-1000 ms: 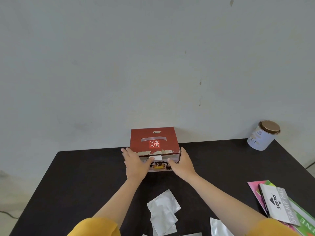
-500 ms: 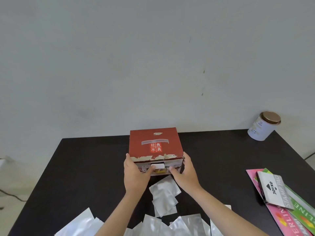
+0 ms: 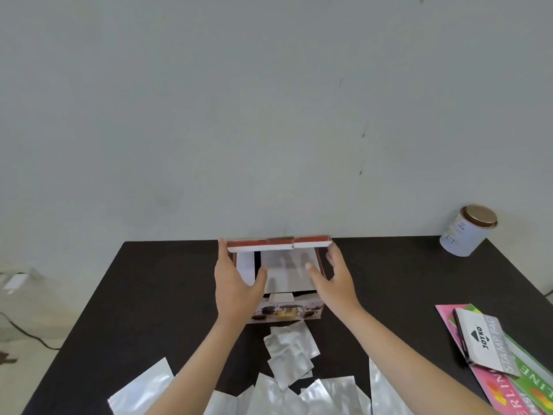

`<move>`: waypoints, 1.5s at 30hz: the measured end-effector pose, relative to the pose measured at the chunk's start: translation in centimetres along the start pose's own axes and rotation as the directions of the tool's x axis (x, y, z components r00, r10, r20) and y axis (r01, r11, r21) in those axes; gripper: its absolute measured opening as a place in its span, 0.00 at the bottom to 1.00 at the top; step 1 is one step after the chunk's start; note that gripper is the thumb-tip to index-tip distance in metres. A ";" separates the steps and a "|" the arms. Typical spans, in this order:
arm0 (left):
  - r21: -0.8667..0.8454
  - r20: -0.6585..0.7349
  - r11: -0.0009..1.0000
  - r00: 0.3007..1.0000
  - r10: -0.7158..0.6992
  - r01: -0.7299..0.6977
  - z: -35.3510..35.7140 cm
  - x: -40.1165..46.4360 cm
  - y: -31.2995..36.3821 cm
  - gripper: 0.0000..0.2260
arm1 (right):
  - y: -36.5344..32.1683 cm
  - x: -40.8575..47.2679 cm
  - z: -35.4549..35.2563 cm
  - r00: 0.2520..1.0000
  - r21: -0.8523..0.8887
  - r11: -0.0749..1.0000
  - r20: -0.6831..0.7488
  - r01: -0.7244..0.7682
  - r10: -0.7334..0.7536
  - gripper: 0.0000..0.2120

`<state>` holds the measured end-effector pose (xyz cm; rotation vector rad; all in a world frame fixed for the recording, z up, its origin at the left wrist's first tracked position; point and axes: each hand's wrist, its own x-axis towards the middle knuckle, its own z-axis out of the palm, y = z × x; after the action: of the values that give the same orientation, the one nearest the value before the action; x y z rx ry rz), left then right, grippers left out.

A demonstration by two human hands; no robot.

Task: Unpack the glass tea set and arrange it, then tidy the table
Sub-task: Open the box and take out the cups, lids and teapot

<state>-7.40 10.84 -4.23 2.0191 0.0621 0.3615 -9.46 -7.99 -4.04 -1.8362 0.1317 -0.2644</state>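
Lower left of the frame there's a pile of silver pouches (image 3: pixel 140 390) on the black table (image 3: pixel 134 295), spreading toward the bottom middle. Dead center sits the box (image 3: pixel 281 313), near the table's far edge, with its lid (image 3: pixel 278 244) flipped up so the red edge faces the camera and a white insert shows inside. The left hand (image 3: pixel 236 283) is on the box's left side, fingers straight and together along the lid's end, thumb reaching in over the insert. The right hand (image 3: pixel 335 280) mirrors it on the right side, fingers loosely spread, thumb inside too. Hard to tell if either really grips the lid or just props it. Over at the upper right stands a white tin (image 3: pixel 466 232) with a bronze top. Lower right, a stamp pad (image 3: pixel 484 339) lies on colored papers (image 3: pixel 526 381).
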 end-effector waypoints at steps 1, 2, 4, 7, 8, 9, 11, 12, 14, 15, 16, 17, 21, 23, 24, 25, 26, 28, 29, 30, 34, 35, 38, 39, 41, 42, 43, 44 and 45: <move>-0.001 0.007 1.000 1.000 0.026 -0.026 0.0 0.8 0.3 0.42 | -0.6 1.0 0.1 1.000 -0.003 1.000 0.007 0.014 -0.014 0.28; 0.011 0.016 0.998 0.998 0.061 -0.061 0.0 1.6 0.4 0.41 | -1.1 2.0 0.2 0.999 -0.004 0.999 0.015 0.033 -0.033 0.28; 0.058 0.057 0.990 0.990 0.126 -0.129 0.2 3.3 0.3 0.37 | -1.4 4.0 0.6 0.996 -0.047 0.995 0.034 0.088 -0.087 0.29; 0.198 0.181 0.955 0.966 0.187 -0.222 1.2 5.4 -1.1 0.33 | -0.1 6.3 1.4 0.995 -0.187 0.980 0.076 0.073 -0.060 0.33; 0.260 0.227 0.937 0.958 0.173 -0.231 1.5 6.0 -1.6 0.34 | 0.5 6.9 1.6 0.996 -0.251 0.967 0.087 0.045 -0.023 0.35; 0.318 0.268 0.918 0.951 0.152 -0.236 1.9 6.5 -2.2 0.34 | 1.0 7.4 1.8 0.995 -0.313 0.950 0.103 0.024 0.009 0.37; 0.418 0.337 0.873 0.935 0.107 -0.251 2.5 7.2 -3.3 0.33 | 1.7 7.9 1.9 0.986 -0.408 0.913 0.152 -0.001 0.069 0.38; 0.452 0.361 0.856 0.929 0.081 -0.250 2.8 7.5 -3.8 0.33 | 2.1 8.0 2.0 0.979 -0.436 0.900 0.178 -0.009 0.096 0.38; 0.479 0.388 0.848 0.921 0.024 -0.224 3.2 7.8 -4.6 0.31 | 3.0 8.0 2.3 0.967 -0.485 0.874 0.223 0.000 0.123 0.39; 0.473 0.394 0.858 0.919 -0.003 -0.201 3.3 7.8 -4.9 0.30 | 3.5 7.9 2.5 0.962 -0.527 0.850 0.241 0.023 0.124 0.39; 0.460 0.400 0.870 0.916 -0.024 -0.178 3.5 7.8 -5.3 0.29 | 4.1 7.8 2.7 0.958 -0.582 0.812 0.257 0.051 0.124 0.40; 0.451 0.403 0.878 0.914 -0.037 -0.163 3.7 7.8 -5.5 0.28 | 4.4 7.7 2.9 0.955 -0.638 0.766 0.269 0.080 0.125 0.40; 0.416 0.402 0.898 0.915 -0.040 -0.144 4.0 8.0 -5.9 0.25 | 4.1 7.4 3.5 0.951 -0.778 0.611 0.281 0.147 0.130 0.40; 0.393 0.394 0.909 0.919 -0.031 -0.138 4.0 8.1 -6.0 0.24 | 3.6 6.9 4.0 0.949 -0.828 0.537 0.279 0.160 0.148 0.38; 0.376 0.391 0.916 0.920 -0.024 -0.136 4.1 8.2 -6.1 0.23 | 3.3 6.5 4.4 0.948 -0.838 0.524 0.273 0.151 0.164 0.38; 0.354 0.388 0.926 0.922 -0.017 -0.132 4.1 8.3 -6.2 0.23 | 2.9 5.9 4.9 0.946 -0.840 0.525 0.268 0.136 0.183 0.39; 0.331 0.385 0.935 0.923 -0.011 -0.127 4.0 8.3 -6.3 0.22 | 2.5 5.3 5.4 0.942 -0.837 0.533 0.267 0.122 0.204 0.41; 0.301 0.382 0.946 0.924 -0.005 -0.119 4.0 8.4 -6.5 0.22 | 1.9 3.7 6.6 0.932 -0.829 0.549 0.273 0.103 0.239 0.46; 0.295 0.380 0.948 0.925 -0.001 -0.120 4.0 8.4 -6.6 0.22 | 1.7 3.0 7.0 0.928 -0.828 0.552 0.273 0.094 0.252 0.49; 0.289 0.377 0.949 0.926 0.006 -0.124 4.0 8.3 -6.6 0.22 | 1.6 2.5 7.4 0.927 -0.829 0.553 0.268 0.082 0.263 0.51; 0.266 0.366 0.955 0.930 0.026 -0.131 3.9 8.3 -6.5 0.22 | 1.2 2.2 7.9 0.925 -0.826 0.563 0.235 0.028 0.299 0.51; 0.264 0.367 0.956 0.930 0.026 -0.131 3.8 8.3 -6.5 0.22 | 0.8 2.2 7.8 0.922 -0.813 0.583 0.236 0.014 0.306 0.49; 0.268 0.364 0.954 0.931 0.029 -0.135 3.7 8.2 -6.4 0.22 | -1.0 2.1 7.1 0.936 -0.673 0.740 0.250 -0.015 0.247 0.40; 0.271 0.362 0.953 0.932 0.031 -0.138 3.6 8.1 -6.4 0.22 | -1.8 2.0 6.6 0.954 -0.598 0.801 0.241 0.000 0.180 0.36; 0.274 0.361 0.951 0.932 0.037 -0.144 3.5 8.1 -6.3 0.22 | -3.3 1.8 5.0 0.981 -0.453 0.887 0.196 0.089 0.002 0.27; 0.273 0.360 0.951 0.932 0.041 -0.147 3.5 8.0 -6.3 0.22 | -4.0 1.7 3.9 0.983 -0.401 0.905 0.166 0.142 -0.081 0.23; 0.270 0.358 0.951 0.933 0.048 -0.153 3.5 8.0 -6.4 0.22 | -4.6 1.7 2.6 0.981 -0.373 0.909 0.128 0.186 -0.148 0.20; 0.266 0.358 0.951 0.932 0.055 -0.158 3.5 8.0 -6.4 0.22 | -5.0 1.7 1.2 0.977 -0.363 0.907 0.079 0.213 -0.197 0.19; 0.262 0.360 0.952 0.931 0.056 -0.159 3.6 8.1 -6.5 0.22 | -5.2 1.8 -0.2 0.973 -0.365 0.904 0.023 0.221 -0.229 0.18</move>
<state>2.00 12.36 -9.57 2.3539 -0.2333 0.0573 -7.99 -7.14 1.23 -2.2252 -0.0218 -0.4444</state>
